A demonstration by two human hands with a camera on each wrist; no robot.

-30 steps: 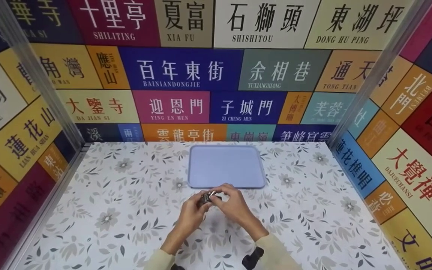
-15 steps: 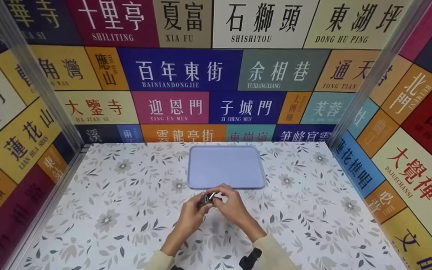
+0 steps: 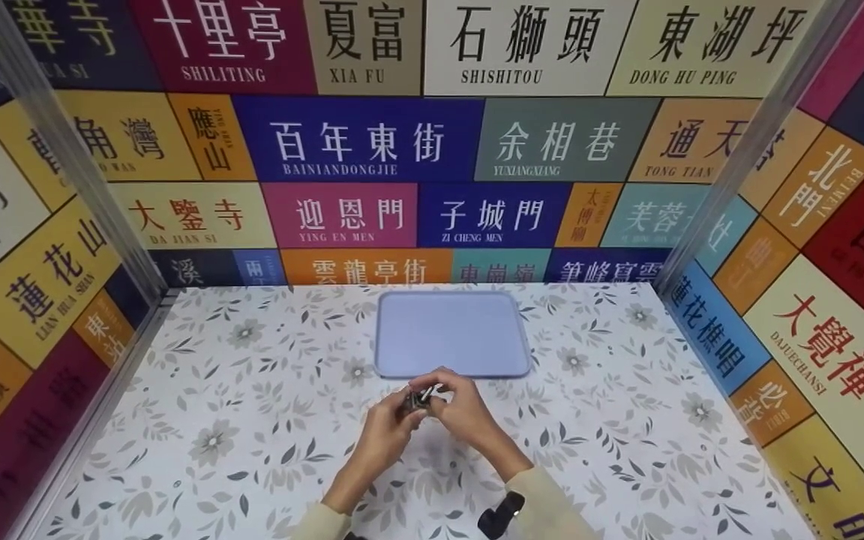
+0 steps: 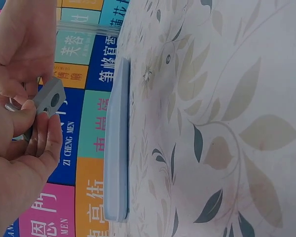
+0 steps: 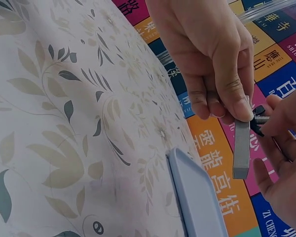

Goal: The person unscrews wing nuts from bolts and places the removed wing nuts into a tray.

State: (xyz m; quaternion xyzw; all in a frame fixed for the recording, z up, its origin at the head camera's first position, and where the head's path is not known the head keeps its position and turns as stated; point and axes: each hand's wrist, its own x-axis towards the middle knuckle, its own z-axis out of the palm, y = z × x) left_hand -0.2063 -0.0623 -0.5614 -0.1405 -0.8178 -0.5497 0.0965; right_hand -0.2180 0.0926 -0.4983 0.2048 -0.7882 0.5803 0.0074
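Observation:
Both hands meet just in front of the tray, raised above the table. My left hand (image 3: 385,424) pinches a small grey metal block (image 5: 241,150) between thumb and fingers. A round dark hole (image 4: 55,100) shows in one face of that block in the left wrist view. At the block's side sits a small black piece with a threaded screw (image 5: 262,119), and the fingertips of my right hand (image 3: 463,414) pinch its shank. Fingers cover part of both pieces in the head view.
A shallow pale blue tray (image 3: 452,334) lies at the back middle of the table (image 3: 252,450), which has a leaf-and-flower print. Panels with large printed characters (image 3: 357,139) wall the back and both sides. A black strap (image 3: 502,516) is on the right wrist.
The hands keep nearly the same place in front of the tray. The right fingers have shifted slightly, and the bright metal bit between the fingertips lies at a somewhat different angle.

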